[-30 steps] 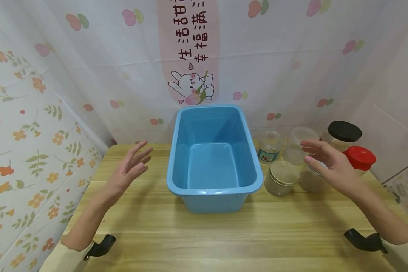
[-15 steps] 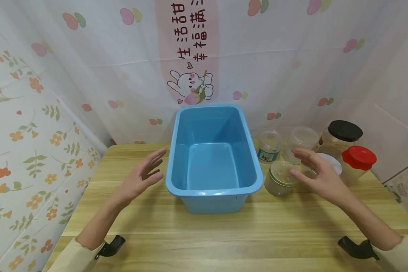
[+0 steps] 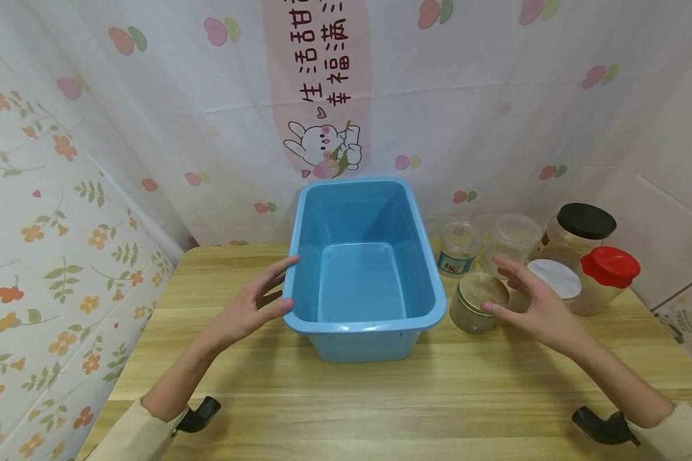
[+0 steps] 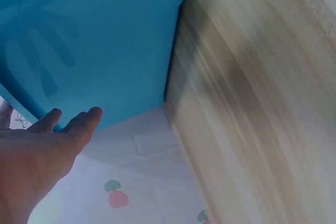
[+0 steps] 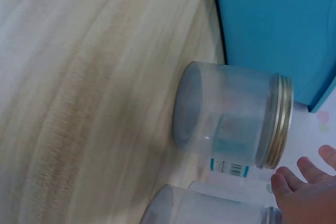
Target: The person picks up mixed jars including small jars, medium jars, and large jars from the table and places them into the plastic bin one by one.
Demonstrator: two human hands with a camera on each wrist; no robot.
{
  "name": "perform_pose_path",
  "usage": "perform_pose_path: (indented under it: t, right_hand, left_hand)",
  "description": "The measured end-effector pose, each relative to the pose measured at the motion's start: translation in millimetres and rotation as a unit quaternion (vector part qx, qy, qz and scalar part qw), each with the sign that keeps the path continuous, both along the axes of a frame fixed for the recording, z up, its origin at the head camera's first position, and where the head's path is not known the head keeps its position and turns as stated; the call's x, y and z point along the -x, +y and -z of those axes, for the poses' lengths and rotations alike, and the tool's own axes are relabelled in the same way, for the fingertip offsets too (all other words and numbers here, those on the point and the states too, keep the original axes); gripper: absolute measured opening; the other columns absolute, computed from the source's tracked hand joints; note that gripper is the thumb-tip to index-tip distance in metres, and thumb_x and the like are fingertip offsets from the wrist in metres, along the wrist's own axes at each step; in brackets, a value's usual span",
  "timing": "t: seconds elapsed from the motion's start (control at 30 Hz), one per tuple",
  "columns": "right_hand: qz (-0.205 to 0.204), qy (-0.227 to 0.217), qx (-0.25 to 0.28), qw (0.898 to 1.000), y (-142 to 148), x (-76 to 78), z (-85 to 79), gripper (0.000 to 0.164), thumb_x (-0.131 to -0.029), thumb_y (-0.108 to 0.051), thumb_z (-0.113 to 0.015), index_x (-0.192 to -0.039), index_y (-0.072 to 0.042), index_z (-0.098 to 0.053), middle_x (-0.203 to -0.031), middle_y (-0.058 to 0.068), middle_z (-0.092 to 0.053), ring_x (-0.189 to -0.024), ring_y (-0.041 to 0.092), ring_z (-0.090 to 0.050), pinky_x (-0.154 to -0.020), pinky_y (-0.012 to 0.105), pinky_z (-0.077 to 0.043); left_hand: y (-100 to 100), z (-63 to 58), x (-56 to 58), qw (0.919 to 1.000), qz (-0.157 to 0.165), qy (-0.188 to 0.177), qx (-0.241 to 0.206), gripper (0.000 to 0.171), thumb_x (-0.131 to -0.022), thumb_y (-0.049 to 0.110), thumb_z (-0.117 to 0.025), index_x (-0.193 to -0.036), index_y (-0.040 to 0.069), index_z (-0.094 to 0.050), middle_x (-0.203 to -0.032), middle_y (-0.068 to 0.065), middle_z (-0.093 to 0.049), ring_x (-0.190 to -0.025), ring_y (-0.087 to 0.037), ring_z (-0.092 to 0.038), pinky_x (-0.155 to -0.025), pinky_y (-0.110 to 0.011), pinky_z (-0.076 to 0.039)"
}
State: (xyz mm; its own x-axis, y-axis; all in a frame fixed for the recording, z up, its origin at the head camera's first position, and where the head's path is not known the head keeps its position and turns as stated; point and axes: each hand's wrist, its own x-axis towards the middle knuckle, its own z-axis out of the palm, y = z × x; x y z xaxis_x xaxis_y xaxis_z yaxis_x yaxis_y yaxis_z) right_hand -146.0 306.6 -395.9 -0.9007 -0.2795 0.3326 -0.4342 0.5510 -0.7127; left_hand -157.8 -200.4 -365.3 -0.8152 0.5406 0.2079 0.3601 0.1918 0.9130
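A blue plastic tub (image 3: 360, 346) stands in the middle of the wooden table. My left hand (image 3: 245, 314) is at its left rim, fingers spread and loosely bent. In the left wrist view, that hand (image 4: 44, 153) appears beside the tub's wall (image 4: 105, 51); whether the fingertips touch it I cannot tell. My right hand (image 3: 542, 314) hovers at the right side of a clear jar with a gold lid (image 3: 484, 291), thumb near the lid's edge and nothing held. The right wrist view has its fingers (image 5: 310, 169) just past the jar's lid (image 5: 278, 121).
Right of the tub stand a clear labelled jar (image 3: 458, 246), a frosted jar (image 3: 516, 230), a white-lidded jar (image 3: 556, 278), a black-lidded jar (image 3: 585, 221) and a red-lidded jar (image 3: 610, 266). A printed curtain (image 3: 467, 115) hangs close behind.
My left hand has moved right to the tub's rim. My right hand has moved left and slightly down, from above the white-lidded jar towards the gold-lidded one. The tub and jars stay put.
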Motion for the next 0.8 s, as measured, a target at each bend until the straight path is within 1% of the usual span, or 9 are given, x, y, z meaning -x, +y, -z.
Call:
perform_pose_path:
  t: [0.1, 0.2, 0.33, 0.47, 0.67, 0.8]
  right_hand:
    - [0.007, -0.016, -0.008, 1.0, -1, -0.3, 3.9, 0.086, -0.082, -0.008, -0.086, -0.154, -0.011, -0.038, -0.152, 0.016, -0.041, -0.133, 0.048, -0.041, -0.099, 0.007, -0.031]
    - [0.012, -0.028, -0.017, 0.999, -1, -0.8, 6.6, 0.087, -0.083, -0.012, -0.086, -0.155, -0.013, -0.037, -0.152, 0.017, -0.04, -0.135, 0.048, -0.04, -0.099, 0.007, -0.03]
    - [-0.004, -0.017, -0.017, 1.0, 0, 1.3, 10.1, 0.089, -0.082, -0.009, -0.086, -0.156, -0.009, -0.036, -0.152, 0.02, -0.04, -0.133, 0.054, -0.039, -0.099, 0.007, -0.029]
    - [-0.009, -0.012, -0.013, 1.0, 0, 3.8, 13.5, 0.092, -0.08, -0.008, -0.087, -0.155, -0.008, -0.035, -0.152, 0.019, -0.04, -0.132, 0.055, -0.039, -0.098, 0.006, -0.028]
    - [-0.001, -0.018, -0.015, 1.0, 3, 5.0, 20.0, 0.098, -0.076, -0.009, -0.09, -0.157, -0.011, -0.034, -0.152, 0.017, -0.041, -0.133, 0.05, -0.042, -0.098, 0.007, -0.029]
    - [-0.007, -0.018, -0.007, 1.0, 4, 6.1, 23.6, 0.1, -0.075, -0.008, -0.091, -0.157, -0.01, -0.033, -0.152, 0.017, -0.041, -0.132, 0.047, -0.043, -0.098, 0.007, -0.031]
  left_hand:
    - [0, 1.8, 0.2, 1.0, 0.001, -0.006, 0.002, 0.066, -0.101, 0.024, -0.062, -0.16, 0.023, -0.032, -0.163, -0.01, -0.027, -0.145, -0.042, -0.029, -0.105, -0.063, -0.033]
    - [-1, 2.0, 0.6, 0.9999, 0.002, -0.012, 0.004, 0.066, -0.101, 0.024, -0.062, -0.16, 0.025, -0.031, -0.163, -0.01, -0.026, -0.145, -0.042, -0.029, -0.105, -0.063, -0.034]
    - [-1, 2.4, 1.4, 0.9999, 0.007, -0.014, 0.003, 0.067, -0.101, 0.024, -0.062, -0.16, 0.025, -0.03, -0.163, -0.012, -0.026, -0.145, -0.042, -0.029, -0.105, -0.063, -0.034]
    - [-1, 3.2, 1.4, 0.9998, 0.013, -0.018, 0.001, 0.067, -0.102, 0.023, -0.06, -0.16, 0.024, -0.027, -0.163, -0.014, -0.025, -0.144, -0.044, -0.03, -0.104, -0.063, -0.035]
    - [0, 3.7, 1.8, 0.9996, 0.016, -0.023, 0.002, 0.067, -0.103, 0.025, -0.06, -0.161, 0.026, -0.026, -0.163, -0.016, -0.023, -0.144, -0.045, -0.029, -0.104, -0.064, -0.035]
    - [0, 3.9, 2.6, 0.9995, 0.019, -0.024, 0.001, 0.068, -0.103, 0.026, -0.06, -0.161, 0.025, -0.025, -0.163, -0.017, -0.023, -0.144, -0.046, -0.029, -0.104, -0.065, -0.035]
